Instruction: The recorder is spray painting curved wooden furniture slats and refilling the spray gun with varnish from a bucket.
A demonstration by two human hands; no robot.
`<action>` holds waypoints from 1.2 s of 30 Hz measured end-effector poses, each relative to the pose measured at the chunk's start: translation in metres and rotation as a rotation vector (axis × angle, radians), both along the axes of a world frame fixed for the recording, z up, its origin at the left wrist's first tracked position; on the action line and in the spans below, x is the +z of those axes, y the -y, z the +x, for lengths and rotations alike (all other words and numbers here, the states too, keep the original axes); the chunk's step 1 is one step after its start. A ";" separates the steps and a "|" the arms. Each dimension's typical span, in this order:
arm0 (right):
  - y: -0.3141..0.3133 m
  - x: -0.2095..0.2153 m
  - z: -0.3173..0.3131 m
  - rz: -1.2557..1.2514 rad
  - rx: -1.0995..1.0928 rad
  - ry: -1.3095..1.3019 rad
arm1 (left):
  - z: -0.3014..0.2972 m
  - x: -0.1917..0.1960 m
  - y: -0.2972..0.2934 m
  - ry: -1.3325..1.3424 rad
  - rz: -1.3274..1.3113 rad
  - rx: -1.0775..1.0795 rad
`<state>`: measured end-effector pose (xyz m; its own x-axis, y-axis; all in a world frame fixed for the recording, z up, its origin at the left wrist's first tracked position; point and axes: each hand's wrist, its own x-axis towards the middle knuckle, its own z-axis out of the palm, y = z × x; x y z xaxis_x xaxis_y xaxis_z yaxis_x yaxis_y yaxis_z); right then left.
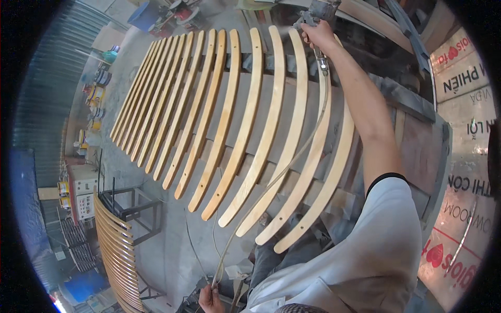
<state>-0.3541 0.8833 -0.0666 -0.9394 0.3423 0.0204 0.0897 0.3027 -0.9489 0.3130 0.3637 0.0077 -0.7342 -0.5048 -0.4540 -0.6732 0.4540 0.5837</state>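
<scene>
A: Eyes to one o'clock! What has the right hand (319,35) got?

B: A spray gun (309,21), grey, fingers wrapped tight around its handle! It's right up by the top ends of the slats (255,94), arm stretched out full.

A: And the slats themselves?

B: Filling the middle of the dial! Curved, pale wood, fanned side by side from ten o'clock across toward two, gaps between them, dark holes near the ends of several. The ones on the nine o'clock side look more golden; those nearer the gun are paler.

A: Now down to half past six, the left hand (210,300)!

B: Closed on the hose (286,171), right at the lower edge! That line climbs from there, crosses over the slats, and meets a shiny fitting (323,65) below the gun. The two hands are well apart.

A: Anything round the outside?

B: Plenty! Another row of curved slats (116,250) at eight, beside a dark metal frame (143,219). A pale control box (86,203) sits at half past eight, a blue bucket (143,16) near eleven, and printed panels (459,156) line the wall side at three!
</scene>
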 end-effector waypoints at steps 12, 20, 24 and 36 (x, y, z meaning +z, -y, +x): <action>0.024 0.043 0.280 -0.047 0.174 0.188 | -0.011 -0.015 0.049 -0.233 -0.167 -0.271; 0.098 0.045 0.440 -0.188 0.199 0.257 | 0.018 -0.038 0.114 -0.304 -0.111 -0.364; 0.144 0.038 0.503 -0.201 0.150 0.328 | 0.027 -0.041 0.130 -0.270 -0.122 -0.359; 0.273 0.037 0.606 -0.052 0.461 0.156 | 0.063 -0.057 0.159 -0.264 -0.026 -0.375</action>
